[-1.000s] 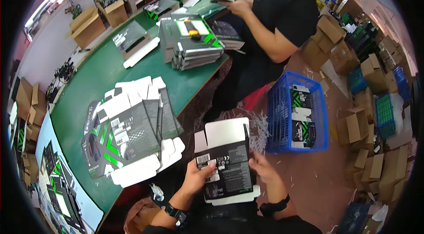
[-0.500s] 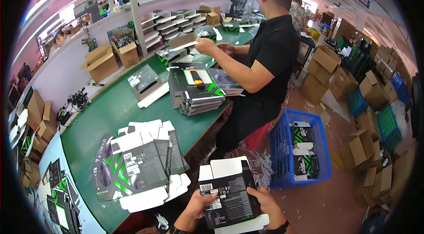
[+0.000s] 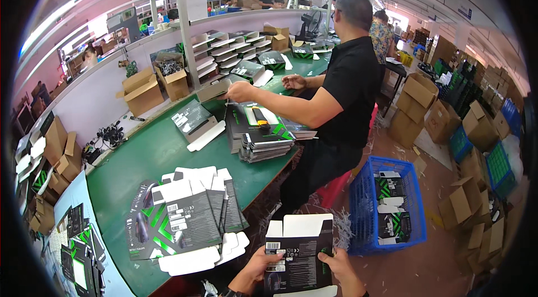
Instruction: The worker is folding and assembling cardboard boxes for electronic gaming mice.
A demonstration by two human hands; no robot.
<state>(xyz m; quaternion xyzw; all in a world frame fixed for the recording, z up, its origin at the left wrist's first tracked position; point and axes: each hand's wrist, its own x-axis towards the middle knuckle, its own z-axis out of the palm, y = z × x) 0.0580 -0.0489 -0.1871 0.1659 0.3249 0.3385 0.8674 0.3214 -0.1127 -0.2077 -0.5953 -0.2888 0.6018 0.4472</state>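
Note:
In front of me, at the lower edge, I hold a flat black printed carton (image 3: 297, 260) with white flaps upright by its two sides. My left hand (image 3: 255, 269) grips its left edge, thumb on the printed face. On the opposite edge my right hand (image 3: 341, 270) does likewise, its thumb pressed near the green lettering. The fingers behind the carton are hidden. To the left, a fanned pile of similar flat cartons (image 3: 185, 224) lies on the green table (image 3: 120, 168), overhanging its near edge.
A person in black (image 3: 353, 84) sits on the table's far right, handling an opened box (image 3: 214, 91). Near them is a stack of flat cartons (image 3: 263, 148) topped by a yellow-and-black cutter (image 3: 261, 119). On the floor stands a blue crate (image 3: 364, 207) containing cartons.
The view has tilted up a little, so the scene sits lower. My hands still hold the carton. The other person's hand and box have moved left, lower toward the table.

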